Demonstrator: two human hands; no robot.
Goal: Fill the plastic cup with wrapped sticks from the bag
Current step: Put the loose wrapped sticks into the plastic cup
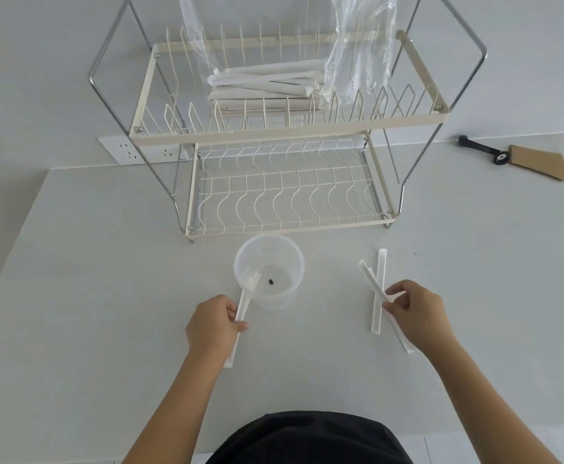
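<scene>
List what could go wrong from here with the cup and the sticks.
1. The left hand is feeding a wrapped stick over the near rim of the plastic cup; pressing on that rim might tip the light, nearly empty cup.
2. The right hand pinches two crossed sticks near their middles; one may slip free.
3. The tall sticks may lean out and topple the cup.

Nothing to read here: no lettering, numbers or brand marks legible on the plastic cup (269, 271), the wrapped sticks (264, 77) or the bag (357, 51).
</scene>
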